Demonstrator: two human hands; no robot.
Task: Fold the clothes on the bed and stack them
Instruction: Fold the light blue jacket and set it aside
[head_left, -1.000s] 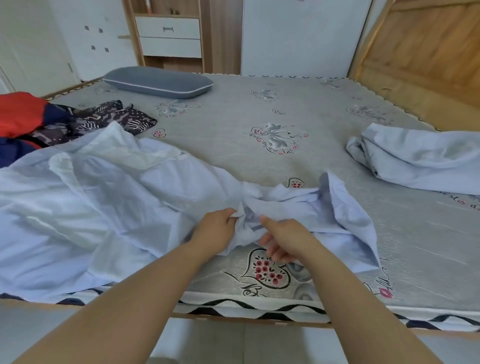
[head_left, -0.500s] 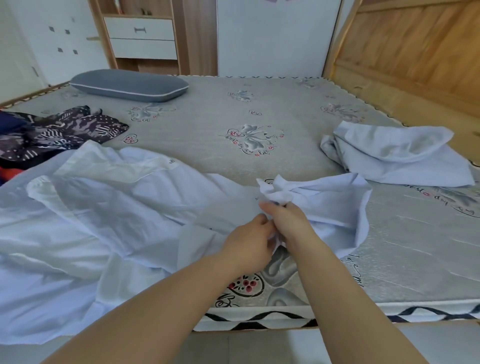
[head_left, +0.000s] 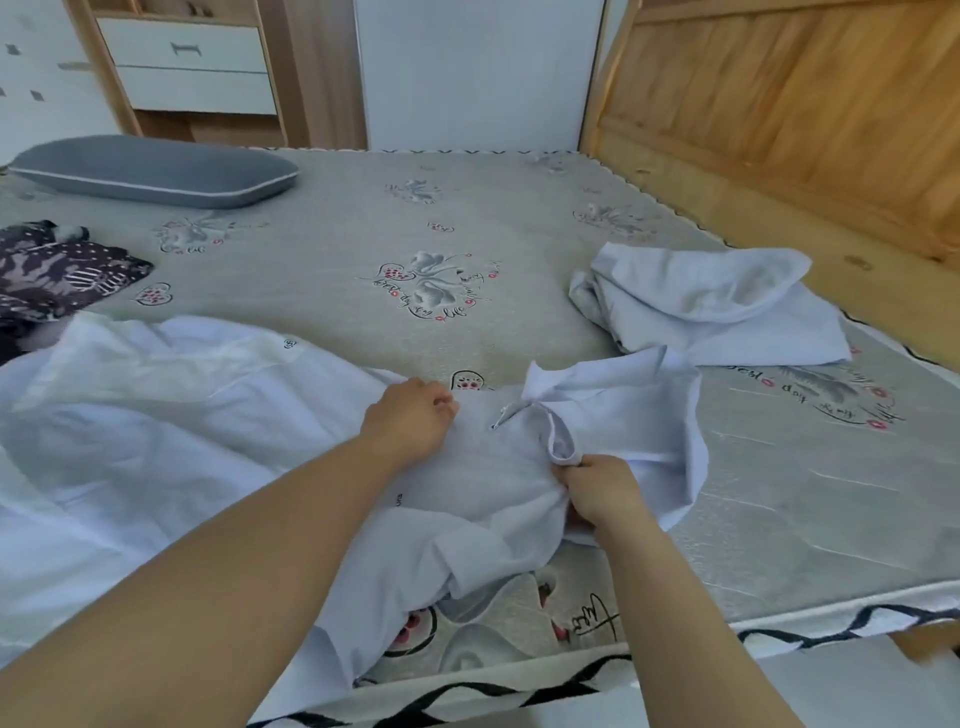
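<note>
- The right hand pinched a bunched fold of the pale blue polo shirt, just below its collar, fingers curled into the cloth.
- The left hand lay on the shirt's far left edge with fingers curled; it seemed to grip the cloth there, though the fingertips were hidden.
- The shirt lay crumpled at the near edge of the bed, its lower part hanging over the mattress edge and its left side overlapping a white garment.
- Judged from its creases and drape, the shirt was light, thin and limp: it would sag and bunch wherever unsupported and would not hold a shape. The shoulder seams either side of the collar looked the best places to hold, so it could be shaken flat.
- Count of clothes in view: one shirt in the hands, one large white garment spread at the left, one pale blue garment roughly folded at the right, one dark patterned garment at the far left.
- One grey pillow lay at the far side.
</note>
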